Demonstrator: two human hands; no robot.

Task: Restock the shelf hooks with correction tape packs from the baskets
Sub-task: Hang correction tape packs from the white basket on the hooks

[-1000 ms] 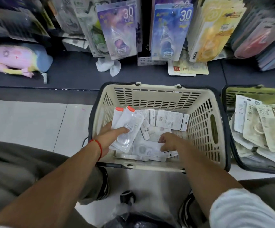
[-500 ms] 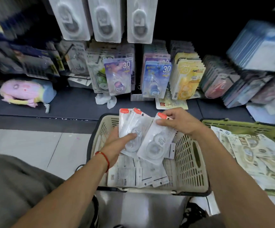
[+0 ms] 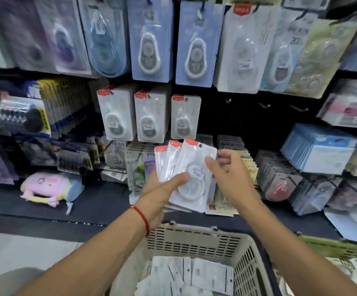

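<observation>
Though fanned, 3 red-topped clear packs (image 3: 191,176)

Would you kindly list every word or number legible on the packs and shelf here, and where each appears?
"20": on a hanging pack in the top row, right of centre, blurred.
"20": faintly on a pack behind the lower hooks.
Red header tabs on the held packs, price stickers and basket pack labels: too blurred to read.

Glossy clear plastic packs (image 3: 186,176), matt slotted plastic basket (image 3: 196,244), soft cloth plush (image 3: 49,188)
</observation>
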